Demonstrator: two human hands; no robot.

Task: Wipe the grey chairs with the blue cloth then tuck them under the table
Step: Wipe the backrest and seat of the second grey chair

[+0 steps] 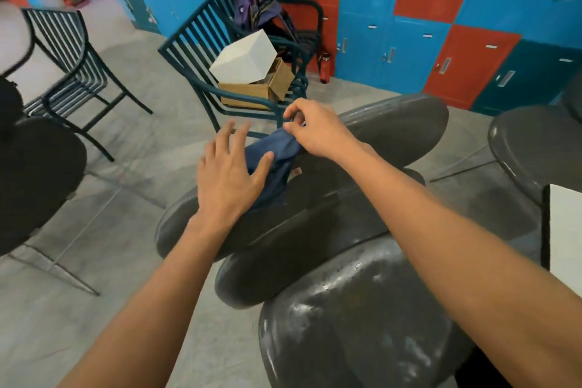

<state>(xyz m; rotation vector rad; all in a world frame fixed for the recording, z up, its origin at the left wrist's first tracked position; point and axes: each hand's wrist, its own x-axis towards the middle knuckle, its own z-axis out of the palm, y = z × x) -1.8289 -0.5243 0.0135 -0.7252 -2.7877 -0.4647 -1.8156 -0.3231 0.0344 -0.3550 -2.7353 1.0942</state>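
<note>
A grey chair [315, 230] stands in front of me, and its shiny backrest [356, 318] is nearest. The blue cloth [274, 164] lies bunched on the chair's seat. My right hand [315, 132] pinches the cloth's upper end between thumb and fingers. My left hand [230, 173] rests flat, fingers spread, on the seat and the cloth's left side. Another grey chair [529, 148] stands at the right and a third one [34, 179] at the left. A white table edge [567, 230] shows at the far right.
Two dark green metal chairs [75, 63] stand on the tiled floor beyond; the nearer one [201, 50] holds a cardboard box [271, 85] and a white box [245, 57]. A red bottle [325, 68] stands by the red and blue lockers [409, 9].
</note>
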